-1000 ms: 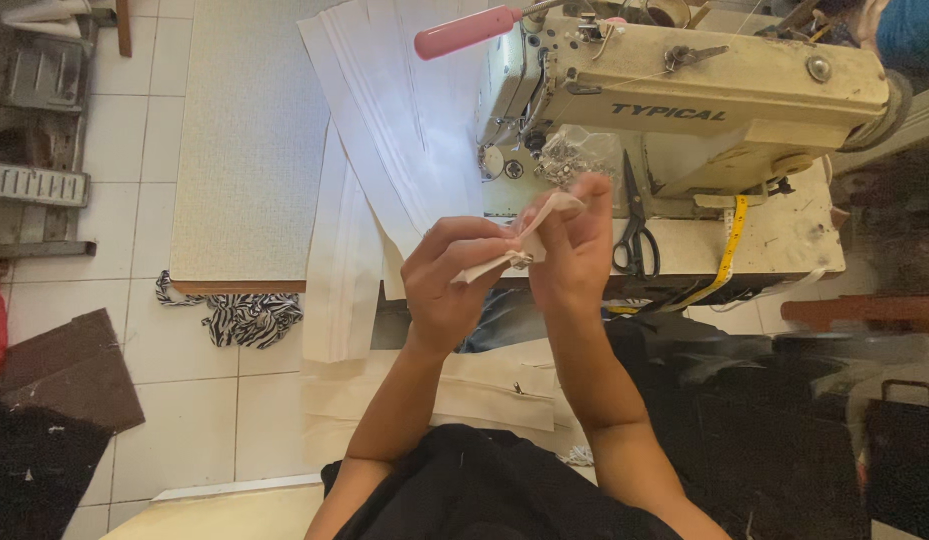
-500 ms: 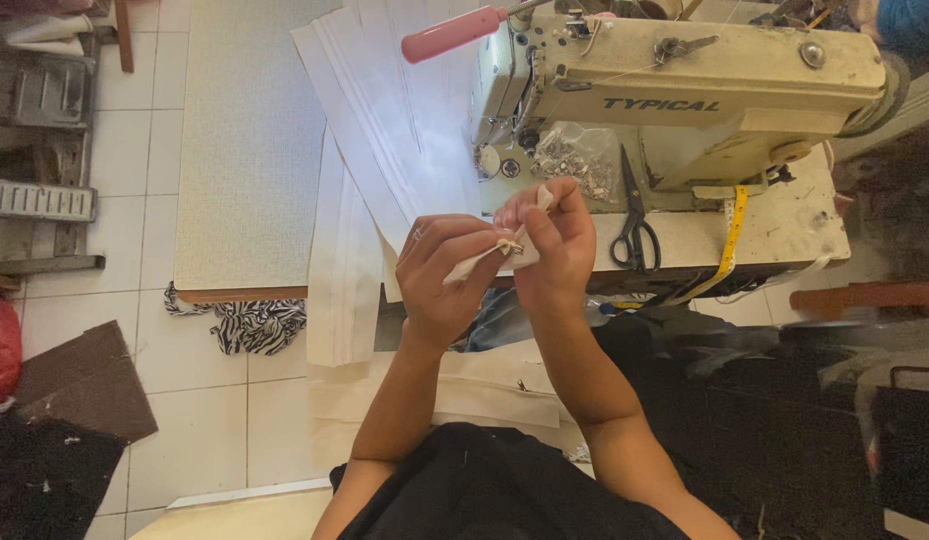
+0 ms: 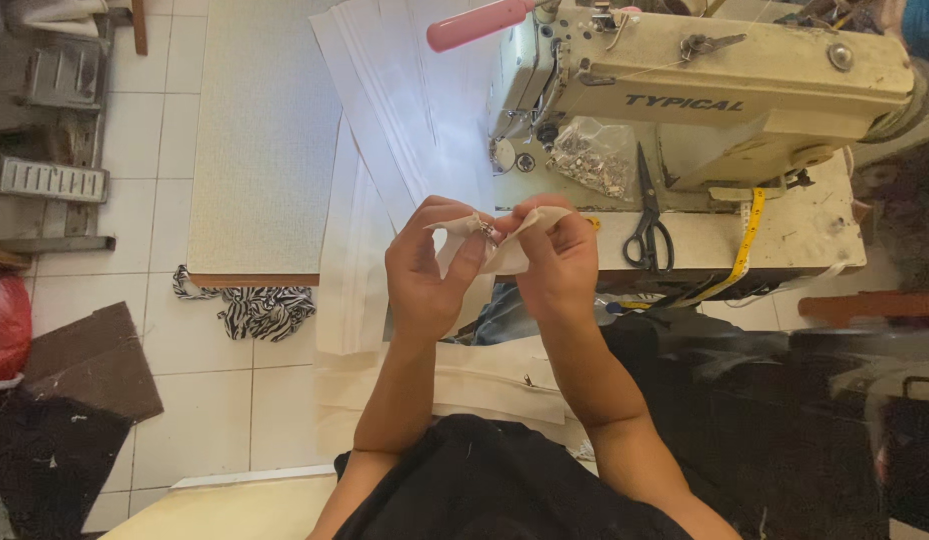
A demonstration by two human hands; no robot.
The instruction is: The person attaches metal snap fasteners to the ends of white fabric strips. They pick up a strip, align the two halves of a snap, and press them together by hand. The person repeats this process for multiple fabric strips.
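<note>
My left hand (image 3: 428, 268) and my right hand (image 3: 558, 258) are raised side by side above the front edge of the sewing table. Together they pinch a short cream zipper strip (image 3: 506, 252), its ends folded over my fingers. A small metal slider (image 3: 486, 231) sits between my thumbs. More cream fabric with a zipper (image 3: 485, 380) lies across my lap below the hands.
A cream sewing machine (image 3: 725, 90) stands on the table at the right, with black scissors (image 3: 648, 225), a yellow measuring tape (image 3: 747, 240) and a clear bag of small metal parts (image 3: 593, 155). White fabric (image 3: 405, 130) drapes over the table. A zebra-print cloth (image 3: 255, 308) lies on the tiled floor.
Both hands with the strip have dropped slightly in view and turned it more level; the camera has shifted a little. The grip is unchanged.
</note>
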